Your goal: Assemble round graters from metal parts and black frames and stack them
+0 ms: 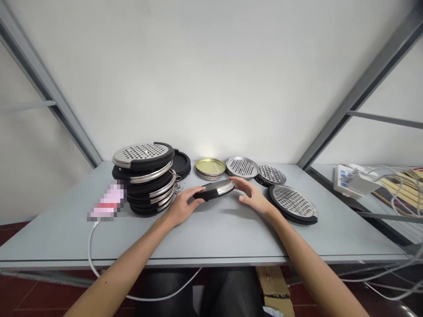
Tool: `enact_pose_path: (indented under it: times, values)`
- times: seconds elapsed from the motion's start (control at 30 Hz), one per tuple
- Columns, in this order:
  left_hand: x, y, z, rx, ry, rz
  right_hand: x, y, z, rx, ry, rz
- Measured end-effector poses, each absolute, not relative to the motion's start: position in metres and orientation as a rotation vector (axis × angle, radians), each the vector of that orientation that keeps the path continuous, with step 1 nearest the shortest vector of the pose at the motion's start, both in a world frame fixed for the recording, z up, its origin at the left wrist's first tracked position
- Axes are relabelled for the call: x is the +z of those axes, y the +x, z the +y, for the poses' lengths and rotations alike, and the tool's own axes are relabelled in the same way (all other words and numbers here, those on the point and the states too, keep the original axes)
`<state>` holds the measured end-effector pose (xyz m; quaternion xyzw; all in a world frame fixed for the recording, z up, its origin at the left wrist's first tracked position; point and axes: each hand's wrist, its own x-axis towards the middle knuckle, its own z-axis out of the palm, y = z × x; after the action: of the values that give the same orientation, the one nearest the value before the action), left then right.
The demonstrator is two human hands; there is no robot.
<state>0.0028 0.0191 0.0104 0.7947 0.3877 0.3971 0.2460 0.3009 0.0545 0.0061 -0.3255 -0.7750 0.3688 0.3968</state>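
Observation:
Above the middle of the table, a round grater (216, 189) with a black rim part and a shiny metal edge is held slightly tilted. My left hand (183, 203) pinches its black side, fingers over the top and thumb at the near edge. At the metal side, my right hand (253, 196) has its fingertips by the far edge, with the thumb spread away from it. To the left rises a tall stack of similar round graters (143, 154) with black rims. Another pair of round graters (294, 203) lies to the right of my right hand.
Along the wall are black round pieces (181, 163), a stack of gold-toned discs (210, 166), slotted metal discs (243, 167) and coarse grater discs (271, 175). A blurred-out pink item (107, 203) with a white cable (90, 246) lies left. A power strip (352, 180) sits far right.

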Motion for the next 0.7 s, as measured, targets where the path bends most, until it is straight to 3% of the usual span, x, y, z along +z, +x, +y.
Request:
enact_pose_path:
  times: [0.3,0.7]
  values:
    - [0.01,0.002,0.02,1.048,2.203,1.007,-0.003,0.284,0.054,0.307,-1.018,-1.984]
    - [0.004,-0.008,0.025,0.896,2.525,1.003,0.002,0.304,0.056,0.532,-1.12,-2.232]
